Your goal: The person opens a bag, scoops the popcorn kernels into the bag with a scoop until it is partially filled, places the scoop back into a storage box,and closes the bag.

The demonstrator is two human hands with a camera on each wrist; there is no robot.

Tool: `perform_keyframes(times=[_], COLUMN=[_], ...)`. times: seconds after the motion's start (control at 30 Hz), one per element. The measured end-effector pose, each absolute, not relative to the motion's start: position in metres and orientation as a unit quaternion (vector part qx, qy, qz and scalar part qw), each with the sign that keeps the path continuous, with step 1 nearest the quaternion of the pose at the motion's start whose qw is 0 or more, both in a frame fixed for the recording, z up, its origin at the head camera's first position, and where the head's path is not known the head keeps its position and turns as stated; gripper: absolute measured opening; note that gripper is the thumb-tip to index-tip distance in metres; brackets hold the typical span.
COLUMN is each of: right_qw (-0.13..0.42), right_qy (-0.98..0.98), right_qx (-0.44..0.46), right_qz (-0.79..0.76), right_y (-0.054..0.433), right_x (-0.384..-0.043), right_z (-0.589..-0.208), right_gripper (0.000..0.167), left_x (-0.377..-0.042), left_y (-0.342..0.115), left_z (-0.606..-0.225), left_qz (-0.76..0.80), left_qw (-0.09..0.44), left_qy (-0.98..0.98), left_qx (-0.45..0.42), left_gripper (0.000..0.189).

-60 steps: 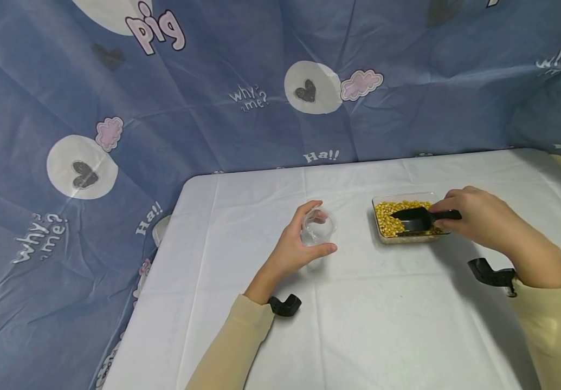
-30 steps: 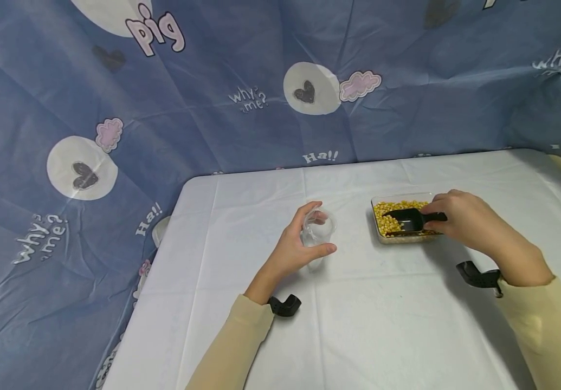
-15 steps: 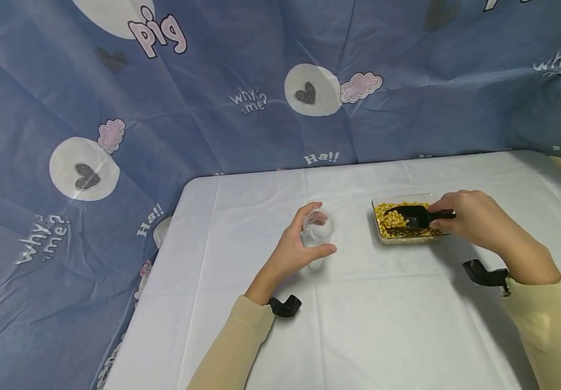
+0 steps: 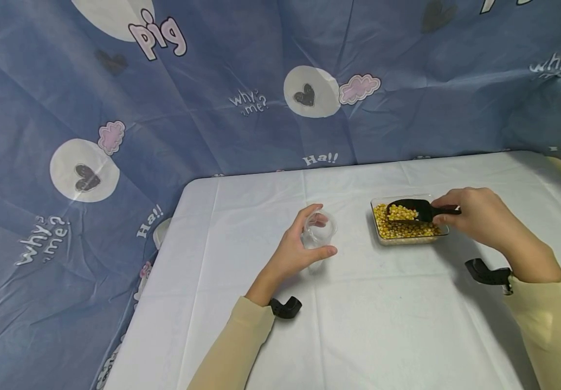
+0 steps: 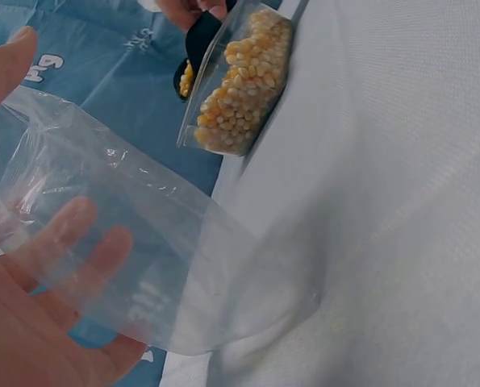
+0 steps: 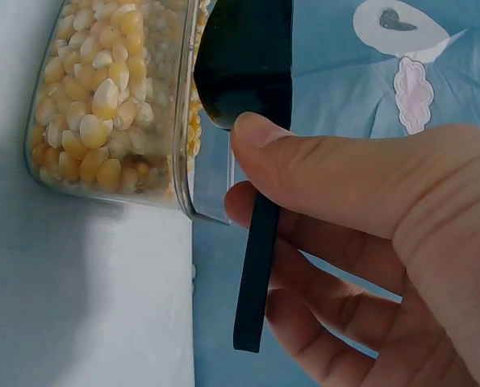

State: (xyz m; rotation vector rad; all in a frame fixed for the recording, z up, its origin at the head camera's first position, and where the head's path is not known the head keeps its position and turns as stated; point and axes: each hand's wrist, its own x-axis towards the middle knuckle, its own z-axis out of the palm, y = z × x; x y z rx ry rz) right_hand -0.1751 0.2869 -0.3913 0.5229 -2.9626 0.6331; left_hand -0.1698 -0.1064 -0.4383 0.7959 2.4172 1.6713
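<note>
In the head view my left hand (image 4: 290, 249) curves round a clear plastic bag (image 4: 311, 236) standing upright on the table, its round mouth facing up. The left wrist view shows the fingers (image 5: 86, 250) through the film of the bag (image 5: 183, 266), with the thumb on the other side. My right hand (image 4: 480, 216) pinches the handle of a black scoop (image 4: 424, 210) between thumb and fingers. Yellow corn kernels (image 4: 402, 213) lie in the scoop's bowl, close over a clear rectangular container (image 4: 407, 242) filled with more corn.
A white cloth (image 4: 358, 325) covers the table. Behind and to the left hangs a blue printed curtain (image 4: 241, 135). Black wrist mounts (image 4: 286, 307) sit on both forearms.
The scoop, first pushed down among the kernels with little in it, has filled with corn and risen to the container's top. My left hand and the bag have stayed put.
</note>
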Motion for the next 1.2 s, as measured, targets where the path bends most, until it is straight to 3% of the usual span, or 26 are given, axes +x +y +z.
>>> perform_keyframes(times=[1.2], right_qw=[0.097], right_qy=[-0.953], right_qx=[0.196], right_qz=[0.21], right_y=[0.269], right_x=[-0.154], right_z=[-0.361], right_gripper=[0.029], left_x=[-0.165], left_y=[-0.098], left_z=[-0.442], left_qz=[0.551], left_qw=[0.063], left_qy=[0.787], left_qx=[0.271], left_gripper=[0.087])
